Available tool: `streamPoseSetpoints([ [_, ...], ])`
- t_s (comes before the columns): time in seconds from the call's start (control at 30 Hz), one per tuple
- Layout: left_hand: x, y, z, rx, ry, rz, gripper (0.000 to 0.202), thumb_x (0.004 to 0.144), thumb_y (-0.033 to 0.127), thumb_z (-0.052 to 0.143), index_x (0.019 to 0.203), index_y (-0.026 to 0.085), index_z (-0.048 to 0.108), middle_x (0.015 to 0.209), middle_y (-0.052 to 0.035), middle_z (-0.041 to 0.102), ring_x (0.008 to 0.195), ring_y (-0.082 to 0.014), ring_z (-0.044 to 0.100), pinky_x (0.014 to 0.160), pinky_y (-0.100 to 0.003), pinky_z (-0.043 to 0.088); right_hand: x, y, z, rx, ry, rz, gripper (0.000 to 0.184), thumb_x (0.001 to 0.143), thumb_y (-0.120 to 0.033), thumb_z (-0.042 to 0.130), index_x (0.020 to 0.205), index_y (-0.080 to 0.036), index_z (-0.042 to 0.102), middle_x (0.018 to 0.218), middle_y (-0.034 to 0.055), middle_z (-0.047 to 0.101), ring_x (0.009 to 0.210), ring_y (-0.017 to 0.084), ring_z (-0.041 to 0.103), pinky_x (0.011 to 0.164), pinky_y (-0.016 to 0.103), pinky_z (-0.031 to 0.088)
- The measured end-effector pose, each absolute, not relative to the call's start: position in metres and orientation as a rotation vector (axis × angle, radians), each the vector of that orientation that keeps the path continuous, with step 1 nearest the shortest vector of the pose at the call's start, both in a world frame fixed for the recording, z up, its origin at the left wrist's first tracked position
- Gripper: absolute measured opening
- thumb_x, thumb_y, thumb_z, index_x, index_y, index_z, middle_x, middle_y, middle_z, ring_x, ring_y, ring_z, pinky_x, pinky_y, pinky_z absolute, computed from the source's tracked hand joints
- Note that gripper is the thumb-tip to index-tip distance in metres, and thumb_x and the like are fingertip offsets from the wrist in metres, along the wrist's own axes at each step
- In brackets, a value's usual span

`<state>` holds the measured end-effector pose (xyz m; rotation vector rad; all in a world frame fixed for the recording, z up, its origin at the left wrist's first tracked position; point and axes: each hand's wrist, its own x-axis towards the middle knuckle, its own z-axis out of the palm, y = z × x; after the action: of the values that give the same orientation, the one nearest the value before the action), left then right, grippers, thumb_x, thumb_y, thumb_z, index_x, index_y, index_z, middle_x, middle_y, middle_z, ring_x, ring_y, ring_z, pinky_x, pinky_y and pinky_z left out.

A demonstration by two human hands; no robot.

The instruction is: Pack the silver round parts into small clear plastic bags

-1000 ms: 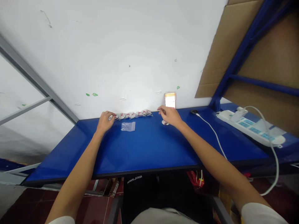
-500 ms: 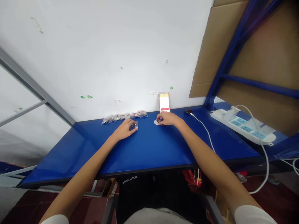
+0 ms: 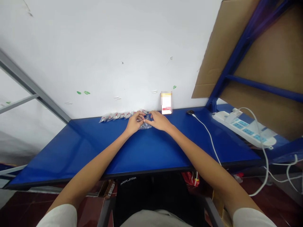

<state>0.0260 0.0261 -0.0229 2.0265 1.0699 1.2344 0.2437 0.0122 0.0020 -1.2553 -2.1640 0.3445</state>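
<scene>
My left hand [image 3: 134,123] is closed on a small clear plastic bag [image 3: 145,126] above the blue table. From the right, my right hand [image 3: 160,120] meets it, thumb and fingers pinched at the same bag. The two thumbs nearly touch over its opening. Whatever may be inside the bag is hidden by the fingers and too small to make out. Just behind the left hand lies a row of bagged round pieces [image 3: 116,115] with red marks, along the wall. The right end of that row is partly covered by the hands.
A lit phone [image 3: 166,104] leans on the wall behind my right hand. On the blue table [image 3: 151,151], a black plug-like piece [image 3: 190,112] trails a white cable [image 3: 208,132]. A white power strip [image 3: 243,129] sits at the right, beside a blue frame [image 3: 227,69].
My right hand has moved left from the white disc and small red item by the phone to the bag. My left hand has shifted slightly right and up with the bag.
</scene>
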Motion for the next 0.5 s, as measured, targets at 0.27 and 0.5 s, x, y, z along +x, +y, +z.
streamPoseSetpoints([
  [0.27, 0.031, 0.015, -0.006, 1.608, 0.979, 1.344, 0.038, 0.084, 0.038, 0.082, 0.11, 0.021, 0.06, 0.105, -0.0046, 0.065, 0.084, -0.0189, 0.07, 0.071, -0.033, 0.061, 0.249, 0.023, 0.001, -1.098, -1.878, 0.653, 0.014, 0.097, -0.024, 0.069, 0.107, -0.021, 0.077, 0.091, 0.0034, 0.081, 0.084, 0.02, 0.076, 0.08, 0.03, 0.057],
  [0.5, 0.033, 0.016, -0.02, 1.678, 0.837, 1.113, 0.044, 0.081, 0.033, 0.086, 0.114, 0.021, 0.06, 0.097, -0.0002, 0.062, 0.087, -0.0172, 0.068, 0.084, -0.033, 0.057, 0.263, 0.035, 0.006, -0.992, -1.639, 0.777, 0.015, 0.093, -0.027, 0.065, 0.09, -0.019, 0.078, 0.082, 0.0036, 0.08, 0.077, 0.021, 0.077, 0.072, 0.029, 0.058],
])
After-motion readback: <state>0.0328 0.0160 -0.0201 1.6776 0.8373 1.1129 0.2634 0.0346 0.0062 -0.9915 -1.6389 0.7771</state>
